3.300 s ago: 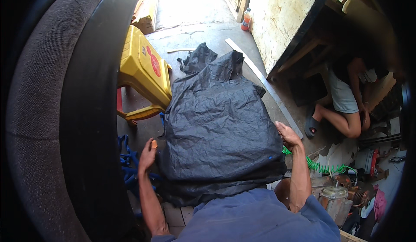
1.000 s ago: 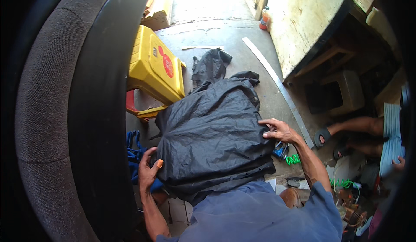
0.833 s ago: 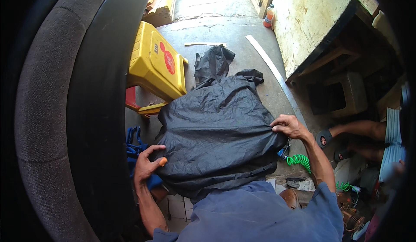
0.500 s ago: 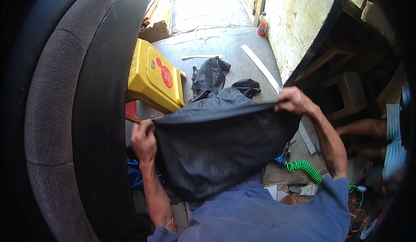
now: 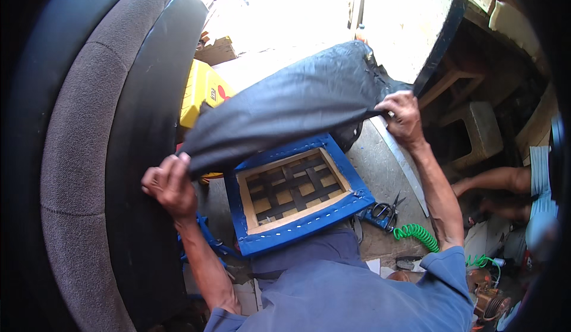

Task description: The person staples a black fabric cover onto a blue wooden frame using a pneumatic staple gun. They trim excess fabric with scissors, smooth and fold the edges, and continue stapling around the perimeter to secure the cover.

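Note:
My left hand [image 5: 169, 186] grips the near left corner of a black fabric sheet [image 5: 282, 97], beside the upholstered piece at left. My right hand [image 5: 398, 118] pinches the sheet's right edge, holding it raised in a long fold. Below it, a blue padded square frame [image 5: 298, 217] with a wooden inner border and woven dark straps [image 5: 297, 183] is exposed just beyond my blue shirt, with staples along its border. To the right of the frame lie black-handled scissors [image 5: 389, 213] and a blue tool [image 5: 372, 215] with a green coiled hose [image 5: 416, 234].
A grey-and-black upholstered piece [image 5: 77, 177] fills the left. A yellow plastic stool [image 5: 196, 91] stands behind the sheet. A long metal strip [image 5: 404, 171] lies on the floor. Right are a pale wooden panel [image 5: 404, 22], a stool [image 5: 476, 135] and another person's bare leg [image 5: 499, 179].
Both my hands have lifted the black sheet up and away from me, uncovering the blue frame and straps that it covered; my left hand has moved left and upward, my right upward.

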Demonstrator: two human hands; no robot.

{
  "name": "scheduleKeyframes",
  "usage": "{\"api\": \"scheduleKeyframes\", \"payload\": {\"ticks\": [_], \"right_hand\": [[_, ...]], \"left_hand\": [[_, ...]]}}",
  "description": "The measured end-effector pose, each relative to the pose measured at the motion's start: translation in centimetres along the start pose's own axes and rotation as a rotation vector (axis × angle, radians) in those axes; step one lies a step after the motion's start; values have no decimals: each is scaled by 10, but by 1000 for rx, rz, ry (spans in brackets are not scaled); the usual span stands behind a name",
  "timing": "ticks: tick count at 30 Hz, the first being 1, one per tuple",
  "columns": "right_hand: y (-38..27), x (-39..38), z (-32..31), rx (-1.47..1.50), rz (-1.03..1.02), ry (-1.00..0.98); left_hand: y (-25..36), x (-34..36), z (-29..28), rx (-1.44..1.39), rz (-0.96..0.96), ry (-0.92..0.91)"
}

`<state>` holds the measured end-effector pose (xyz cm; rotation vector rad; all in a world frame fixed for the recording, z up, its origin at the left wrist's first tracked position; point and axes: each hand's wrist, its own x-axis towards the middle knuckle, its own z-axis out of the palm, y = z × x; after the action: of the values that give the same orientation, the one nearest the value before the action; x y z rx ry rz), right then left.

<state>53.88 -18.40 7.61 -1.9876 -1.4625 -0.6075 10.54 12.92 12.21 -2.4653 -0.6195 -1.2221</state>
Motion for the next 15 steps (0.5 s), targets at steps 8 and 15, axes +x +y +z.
{"api": "scheduleKeyframes", "payload": {"ticks": [8, 15], "right_hand": [[-25, -155, 73, 88, -16, -235], [-46, -210, 44, -57, 140, -263]], "left_hand": [[11, -181, -24, 170, -136, -592], [52, -186, -90, 159, -40, -570]]}}
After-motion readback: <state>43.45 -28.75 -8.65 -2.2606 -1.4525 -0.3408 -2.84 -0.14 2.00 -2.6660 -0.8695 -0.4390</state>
